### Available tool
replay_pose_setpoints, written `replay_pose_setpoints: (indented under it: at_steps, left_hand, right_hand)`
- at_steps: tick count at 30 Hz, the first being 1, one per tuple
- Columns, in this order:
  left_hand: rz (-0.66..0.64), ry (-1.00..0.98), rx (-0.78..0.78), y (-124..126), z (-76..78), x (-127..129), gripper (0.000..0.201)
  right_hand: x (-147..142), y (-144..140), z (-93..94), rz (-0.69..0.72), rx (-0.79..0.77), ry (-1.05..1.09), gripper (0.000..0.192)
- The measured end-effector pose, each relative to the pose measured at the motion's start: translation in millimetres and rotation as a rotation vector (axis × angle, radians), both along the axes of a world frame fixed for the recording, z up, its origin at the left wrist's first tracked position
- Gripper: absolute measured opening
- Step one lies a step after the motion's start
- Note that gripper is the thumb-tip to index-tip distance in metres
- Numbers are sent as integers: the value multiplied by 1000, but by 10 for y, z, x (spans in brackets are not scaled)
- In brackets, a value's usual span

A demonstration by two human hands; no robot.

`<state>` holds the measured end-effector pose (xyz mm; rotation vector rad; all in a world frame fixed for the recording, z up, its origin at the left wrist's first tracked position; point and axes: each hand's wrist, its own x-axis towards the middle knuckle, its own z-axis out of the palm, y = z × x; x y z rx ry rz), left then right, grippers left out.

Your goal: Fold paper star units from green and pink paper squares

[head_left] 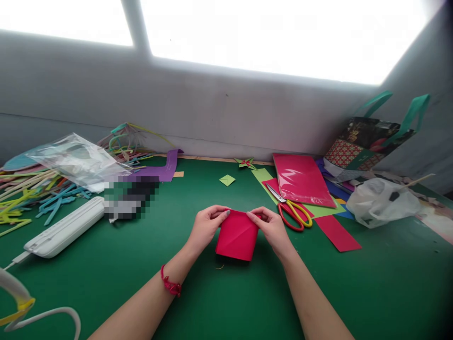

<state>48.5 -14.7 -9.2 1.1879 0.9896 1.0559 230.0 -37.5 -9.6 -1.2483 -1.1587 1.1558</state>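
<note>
A folded sheet of red paper [238, 238] is held between my two hands, just over the green table [191, 302]. It is roughly square, with a diagonal crease across its face. My left hand [209, 226] pinches its upper left corner, thumb in front. The upper right corner is pinched by my right hand [271, 226] in the same way. The fingers behind the paper are partly hidden. Beyond the paper lies a small folded light green paper square [227, 180]. Scissors with red and yellow handles [295, 212] rest close to my right hand.
A red paper pack [302, 179] and a red strip [339, 233] lie at right, near a plastic bag [382, 200] and a patterned bag [368, 141]. A green-and-red paper star [245, 163] sits at the back. At left are a white elongated device [67, 226], pipe cleaners [58, 203] and purple paper [170, 167].
</note>
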Motion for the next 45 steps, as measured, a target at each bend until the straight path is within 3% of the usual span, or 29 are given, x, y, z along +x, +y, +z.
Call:
replay_pose_setpoints:
  at_steps: [14, 27, 45]
  left_hand:
    - [-19, 12, -2, -8, 26, -11, 29]
    - [-20, 24, 1, -17, 11, -7, 29]
    - [-8, 14, 15, -22, 19, 1, 26]
  right_hand:
    - [-52, -31, 117, -45, -30, -2, 30]
    - [11, -12, 51, 16, -13, 9, 22]
    - [3, -10, 31, -1, 6, -8, 25]
